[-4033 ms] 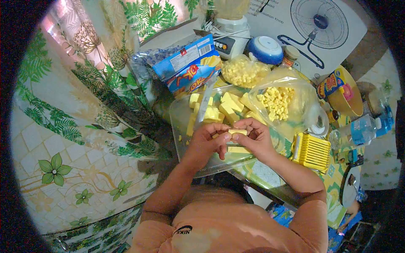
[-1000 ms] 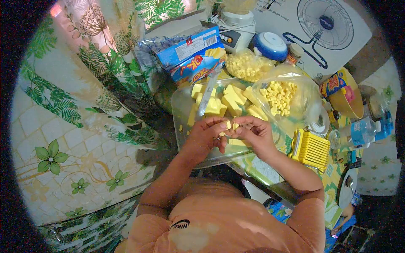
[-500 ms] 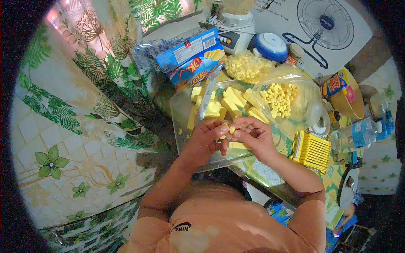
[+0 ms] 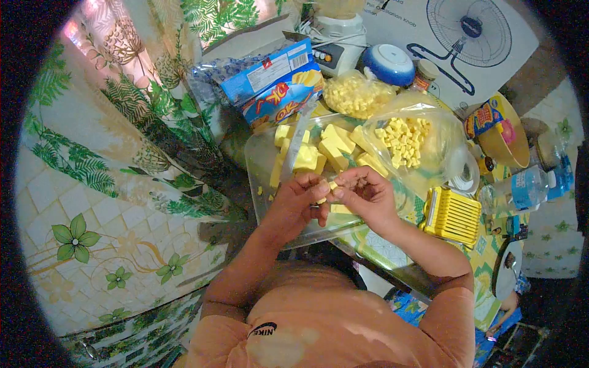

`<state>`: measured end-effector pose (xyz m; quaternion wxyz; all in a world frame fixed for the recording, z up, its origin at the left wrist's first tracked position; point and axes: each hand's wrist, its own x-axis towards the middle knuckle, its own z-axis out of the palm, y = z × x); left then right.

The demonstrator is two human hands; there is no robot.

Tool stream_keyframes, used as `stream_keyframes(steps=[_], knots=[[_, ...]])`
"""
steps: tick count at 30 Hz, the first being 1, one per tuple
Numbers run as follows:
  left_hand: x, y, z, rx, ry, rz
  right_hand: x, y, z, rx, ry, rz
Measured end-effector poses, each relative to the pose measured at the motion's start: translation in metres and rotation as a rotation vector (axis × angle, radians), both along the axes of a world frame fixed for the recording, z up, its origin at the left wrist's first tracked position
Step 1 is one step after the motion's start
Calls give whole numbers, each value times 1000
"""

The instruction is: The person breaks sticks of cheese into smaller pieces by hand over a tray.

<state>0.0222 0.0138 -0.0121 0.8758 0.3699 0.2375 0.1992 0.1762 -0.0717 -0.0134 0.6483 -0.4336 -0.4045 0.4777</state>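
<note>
Two-handed, we pinch yellow bits (image 4: 333, 185) between thumbs and fingers of left hand (image 4: 297, 199) and right hand (image 4: 368, 195), mid-frame over the tray (image 4: 260, 164); light pressure should limit crushing.

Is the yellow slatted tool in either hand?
No: the yellow slatted tool lies on the table, right of the tray, apart from the left hand and right hand.

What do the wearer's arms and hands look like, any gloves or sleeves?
Left hand and right hand: bare, no gloves. Forearms bare, no watch or bracelet visible. Short orange-peach left sleeve and right sleeve, part of a shirt with a black swoosh and NIKE lettering. Rings: too small to tell.
</note>
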Motion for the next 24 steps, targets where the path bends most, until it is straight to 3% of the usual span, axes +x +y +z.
stream_keyframes(steps=[4, 7, 13, 16, 19, 22, 24], knots=[[0, -2, 2, 21, 28, 20, -2, 0, 2, 17, -6, -51], [1, -5, -2, 19, 24, 39, 0, -2, 0, 39, -243, -62], [0, -8, 7, 245, 113, 14, 4, -3, -7, 124, -462, -118], [-1, -2, 12, 269, 129, 50, 2, -6, 3, 24, -443, -110], [4, 10, 40, 408, 162, 159, -1, -5, 8, 45, -784, -190], [19, 18, 77, 696, 260, 104, -2, -9, 10, 203, -1348, -146], [44, 24, 74, 1076, 127, 114, -3, -13, 7, 197, -1469, -77]])
